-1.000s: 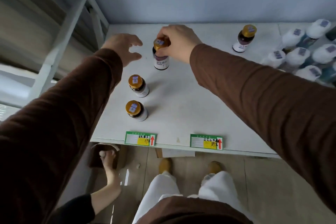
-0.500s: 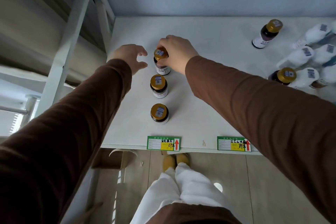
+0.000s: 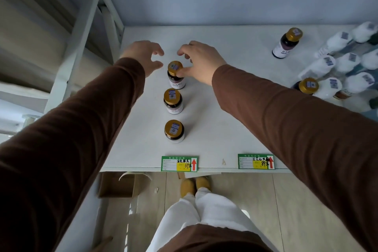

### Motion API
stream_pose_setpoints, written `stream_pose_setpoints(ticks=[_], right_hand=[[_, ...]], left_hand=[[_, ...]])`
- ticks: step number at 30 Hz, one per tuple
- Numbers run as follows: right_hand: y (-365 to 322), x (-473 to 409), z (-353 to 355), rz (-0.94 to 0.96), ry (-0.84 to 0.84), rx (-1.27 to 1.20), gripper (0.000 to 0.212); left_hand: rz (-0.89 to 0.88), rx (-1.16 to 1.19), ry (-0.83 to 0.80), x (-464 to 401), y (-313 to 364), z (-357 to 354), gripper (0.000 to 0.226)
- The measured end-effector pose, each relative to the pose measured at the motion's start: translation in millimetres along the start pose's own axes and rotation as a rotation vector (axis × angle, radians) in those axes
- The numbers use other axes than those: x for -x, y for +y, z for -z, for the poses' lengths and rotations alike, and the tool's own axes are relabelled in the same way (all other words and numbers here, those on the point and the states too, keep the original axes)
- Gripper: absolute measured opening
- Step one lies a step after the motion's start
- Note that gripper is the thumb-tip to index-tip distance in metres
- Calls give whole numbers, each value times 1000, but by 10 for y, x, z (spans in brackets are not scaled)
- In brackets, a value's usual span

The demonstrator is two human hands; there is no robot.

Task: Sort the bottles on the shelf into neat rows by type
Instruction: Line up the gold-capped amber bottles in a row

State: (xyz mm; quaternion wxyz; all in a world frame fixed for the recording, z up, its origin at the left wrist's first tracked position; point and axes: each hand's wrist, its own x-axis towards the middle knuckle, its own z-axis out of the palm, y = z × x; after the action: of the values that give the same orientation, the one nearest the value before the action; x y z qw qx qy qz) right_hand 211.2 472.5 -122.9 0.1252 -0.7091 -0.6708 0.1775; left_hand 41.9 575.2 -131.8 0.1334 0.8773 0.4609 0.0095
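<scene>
- Your left hand (image 3: 143, 56) hovers over the white shelf (image 3: 235, 108) just left of the gold-capped row, fingers spread and loosely bent, holding nothing and clear of every bottle.
- The row of three amber bottles runs front to back above the left price tag (image 3: 179, 163): the front bottle (image 3: 174, 131), the middle bottle (image 3: 172, 101) and the rear bottle (image 3: 176, 74), all upright and spaced apart.
- Your right hand (image 3: 201, 60) sits just right of the rear bottle. The thumb touches the side of its gold cap; the other fingers arch above and behind without closing, so the hand is released rather than gripping.
- Handling: judge these bottles as small, rigid and probably glass, hence breakable and smooth-sided. Take hold at the cap or neck with thumb and two fingers; the cap gives the surest purchase. Lift rather than slide, since a narrow base may tip.
- The right price tag (image 3: 256, 161) marks a bare lane of shelf.
- A lone gold-capped bottle (image 3: 287, 44) stands upright well to the right near the back, apart from the row.
- Another stray gold-capped bottle (image 3: 307, 86) stands against the white-capped bottles (image 3: 347, 63), which cluster unevenly at the far right. Judge both strays as not yet sorted.
</scene>
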Motion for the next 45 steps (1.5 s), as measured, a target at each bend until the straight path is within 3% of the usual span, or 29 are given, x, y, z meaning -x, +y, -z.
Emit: stream_pose_setpoints(ticks=[6,13,23,29,37,45], right_hand=[[528,358,462,-76,135,22,48],[1578,745,1006,-144,183,53,35],[2846,728,1459,-39,67,107,40],[2984,563,1314,31,-45,103,54],[3065,390,1256,25,-20,31,44],[2882,565,1833,39,-50,-249,38]], left_hand=[[-91,14,111,-201,637,240,27],[-129,201,91,-398,1791,-49,31],[131,393,43,-748,3001,-1000,51],[189,457,76,-1019,3205,-1317,61],[168,434,82,-1220,3252,-1526,50],[145,1042,103,-746,3312,-1038,38]])
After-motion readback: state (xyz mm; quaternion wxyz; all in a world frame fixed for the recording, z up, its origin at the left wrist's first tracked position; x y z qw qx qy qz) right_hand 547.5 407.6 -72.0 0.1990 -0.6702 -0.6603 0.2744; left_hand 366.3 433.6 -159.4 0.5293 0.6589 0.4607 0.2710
